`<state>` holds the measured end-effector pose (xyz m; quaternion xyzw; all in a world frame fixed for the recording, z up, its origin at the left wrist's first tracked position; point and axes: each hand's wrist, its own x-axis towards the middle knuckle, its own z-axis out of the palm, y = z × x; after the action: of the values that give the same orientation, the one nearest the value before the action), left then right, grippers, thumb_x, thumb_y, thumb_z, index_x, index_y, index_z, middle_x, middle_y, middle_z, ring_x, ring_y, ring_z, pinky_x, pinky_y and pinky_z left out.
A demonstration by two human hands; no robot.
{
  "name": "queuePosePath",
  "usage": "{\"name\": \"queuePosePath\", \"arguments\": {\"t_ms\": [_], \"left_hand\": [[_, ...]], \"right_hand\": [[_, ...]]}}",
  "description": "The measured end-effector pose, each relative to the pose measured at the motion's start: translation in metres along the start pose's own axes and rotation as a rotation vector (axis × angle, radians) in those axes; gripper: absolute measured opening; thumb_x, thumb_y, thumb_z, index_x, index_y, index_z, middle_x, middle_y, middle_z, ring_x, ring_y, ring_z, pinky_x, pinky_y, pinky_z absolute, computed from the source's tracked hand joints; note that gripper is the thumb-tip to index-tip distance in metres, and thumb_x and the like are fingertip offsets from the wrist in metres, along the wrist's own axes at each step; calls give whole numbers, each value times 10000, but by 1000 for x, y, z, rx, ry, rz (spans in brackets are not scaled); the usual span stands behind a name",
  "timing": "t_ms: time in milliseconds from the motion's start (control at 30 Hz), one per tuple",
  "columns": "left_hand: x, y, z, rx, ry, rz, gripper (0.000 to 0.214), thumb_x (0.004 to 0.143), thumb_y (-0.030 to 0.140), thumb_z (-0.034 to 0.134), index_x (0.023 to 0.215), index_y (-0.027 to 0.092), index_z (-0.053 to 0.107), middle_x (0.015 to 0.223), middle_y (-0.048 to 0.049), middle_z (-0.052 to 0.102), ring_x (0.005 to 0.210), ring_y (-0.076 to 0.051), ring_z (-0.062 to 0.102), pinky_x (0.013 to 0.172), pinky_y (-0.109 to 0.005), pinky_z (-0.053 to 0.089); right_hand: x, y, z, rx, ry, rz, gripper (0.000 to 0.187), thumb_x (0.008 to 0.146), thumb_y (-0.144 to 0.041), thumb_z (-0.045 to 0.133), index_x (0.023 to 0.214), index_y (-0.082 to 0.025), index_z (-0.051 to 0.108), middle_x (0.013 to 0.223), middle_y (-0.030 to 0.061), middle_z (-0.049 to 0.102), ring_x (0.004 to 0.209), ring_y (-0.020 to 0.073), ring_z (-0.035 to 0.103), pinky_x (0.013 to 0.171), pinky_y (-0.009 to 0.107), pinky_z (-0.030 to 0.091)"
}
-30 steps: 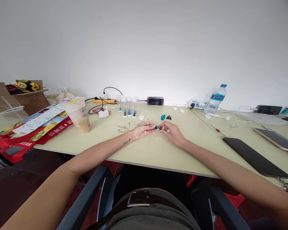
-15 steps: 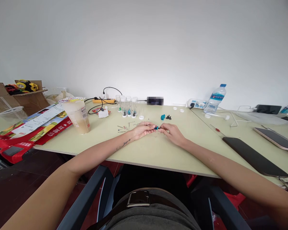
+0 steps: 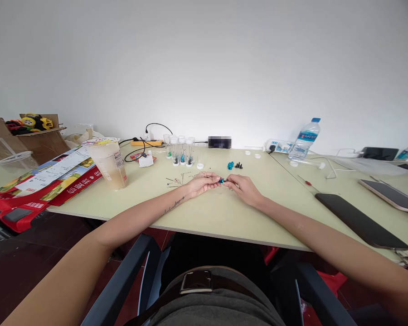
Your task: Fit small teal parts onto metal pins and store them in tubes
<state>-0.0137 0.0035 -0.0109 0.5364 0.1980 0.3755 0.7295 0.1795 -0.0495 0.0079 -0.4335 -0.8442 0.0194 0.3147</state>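
Note:
Between the fingertips of both hands, just above the table, is a small shiny blue part [image 3: 221, 180], partly covered by the fingers. My left hand [image 3: 204, 183] pinches it from the left, my right hand [image 3: 242, 186] from the right. Its exact kind is too small to make out. Beyond the hands lie a cluster of small blue parts [image 3: 230, 165] and a group of small black parts [image 3: 238, 166]. Several thin pin-like pieces [image 3: 175, 182] are scattered left of my left hand. Clear tubes [image 3: 189, 153] with white caps stand behind them, some with small parts inside.
A drink cup [image 3: 109, 165] stands at left beside a red printed bag [image 3: 73, 184]. A water bottle [image 3: 304, 140] leans near the wall at right. A dark phone [image 3: 358, 219] lies by my right forearm. Toys fill a cardboard box [image 3: 47, 147].
Both hands stay in nearly the same place, pinching the blue part. Only a slight shift of the fingers and of the view shows.

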Motion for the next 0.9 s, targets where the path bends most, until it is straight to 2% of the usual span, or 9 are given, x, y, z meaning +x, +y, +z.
{"name": "queuePosePath", "arguments": {"t_ms": [167,333,567,733,900], "left_hand": [[0,0,0,-14,33,0,207,657,172,726,823,77,648,745,-50,648,707,-88,614,757,-218,461],[0,1,0,-1,17,3,203,676,188,712,829,73,644,735,-59,652,711,-93,617,729,-209,460],[0,0,1,7,9,2,192,699,180,694,847,70,641,726,-58,653,703,-89,616,753,-222,459],[0,0,2,13,15,33,192,690,188,702,833,74,644,734,-59,653,717,-102,622,726,-218,460],[1,0,0,-13,52,51,184,670,188,716,802,79,650,737,-50,645,716,-97,622,718,-203,458]], "right_hand": [[0,3,3,58,57,-16,230,837,-425,486,853,-205,550,773,33,612,659,159,532,619,284,407],[0,3,2,73,88,-53,159,850,-347,470,877,-209,546,811,43,607,689,166,545,639,294,413],[0,0,0,37,8,3,330,894,-439,365,740,-198,529,711,24,593,643,154,532,617,270,389],[0,-1,-2,108,-15,26,428,927,-431,263,718,-188,549,682,21,611,627,140,551,648,264,400],[1,-2,0,122,12,43,354,895,-446,350,746,-193,548,683,14,618,612,137,536,619,266,398]]}}
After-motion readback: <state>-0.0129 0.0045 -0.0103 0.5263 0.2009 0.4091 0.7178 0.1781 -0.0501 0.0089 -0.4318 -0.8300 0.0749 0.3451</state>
